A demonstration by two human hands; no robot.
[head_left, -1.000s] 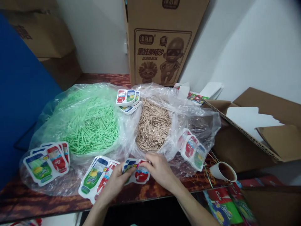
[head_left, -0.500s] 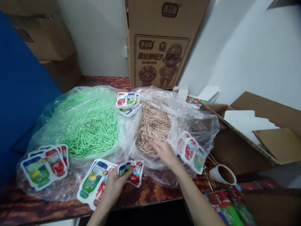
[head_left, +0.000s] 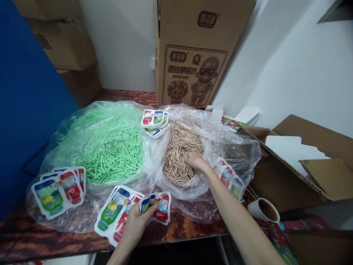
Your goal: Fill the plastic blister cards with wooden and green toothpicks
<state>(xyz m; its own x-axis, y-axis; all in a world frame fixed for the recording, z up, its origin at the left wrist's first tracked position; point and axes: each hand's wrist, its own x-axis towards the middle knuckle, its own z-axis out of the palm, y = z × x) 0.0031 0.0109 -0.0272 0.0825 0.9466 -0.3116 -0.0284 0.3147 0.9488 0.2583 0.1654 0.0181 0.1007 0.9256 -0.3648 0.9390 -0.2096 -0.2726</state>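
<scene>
My left hand (head_left: pixel 135 223) grips a small printed pouch (head_left: pixel 158 206) with bottle pictures, held just above the wooden table's (head_left: pixel 55 243) front edge. My right hand (head_left: pixel 195 161) reaches into the clear bag of tan sticks (head_left: pixel 179 154), with its fingers curled down among them; what they hold is hidden. More printed pouches (head_left: pixel 116 213) lie right beside my left hand.
A clear bag of green sticks (head_left: pixel 110 147) fills the left. Pouch stacks lie at the far left (head_left: pixel 57 189), between the bags (head_left: pixel 154 121) and under my right forearm (head_left: pixel 228 178). A cup of dark liquid (head_left: pixel 261 209) stands right. Cardboard boxes stand behind (head_left: pixel 198 51) and right (head_left: pixel 303 162).
My right hand let go of the pouch and moved up and away into the bag of tan sticks. My left hand kept hold of the pouch.
</scene>
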